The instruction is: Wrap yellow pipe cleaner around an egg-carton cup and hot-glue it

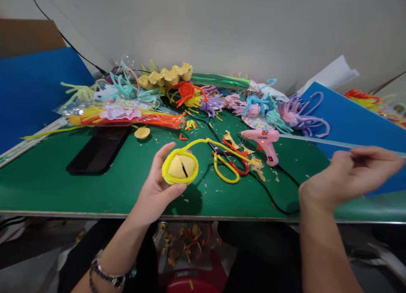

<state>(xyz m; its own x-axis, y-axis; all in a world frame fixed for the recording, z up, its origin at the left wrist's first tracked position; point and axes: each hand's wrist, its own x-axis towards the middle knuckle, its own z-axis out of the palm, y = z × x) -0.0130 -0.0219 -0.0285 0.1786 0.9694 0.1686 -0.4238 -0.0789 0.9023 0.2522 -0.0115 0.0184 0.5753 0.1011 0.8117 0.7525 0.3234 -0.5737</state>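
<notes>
My left hand point(158, 179) holds a pale yellow cup-shaped piece point(177, 166), like cut egg carton, with a dark slit in it. Bright yellow pipe cleaner point(196, 176) rings its rim, and a loose tail arches rightward over the scissors point(218, 150), which have red and yellow handles. My right hand point(339, 174) is raised at the right, slightly blurred, its fingers curled together. A long translucent glue stick point(311, 139) runs from the pink glue gun point(266, 143) behind those fingers; whether they grip it is hidden.
A black phone point(100, 151) and a small yellow cup piece point(142, 133) lie at left. Pipe-cleaner bundles point(215, 100), packets point(133, 117) and egg carton point(168, 75) line the back. Blue panels point(41, 86) stand at the sides. The gun's black cord point(269, 195) crosses the green table point(111, 195).
</notes>
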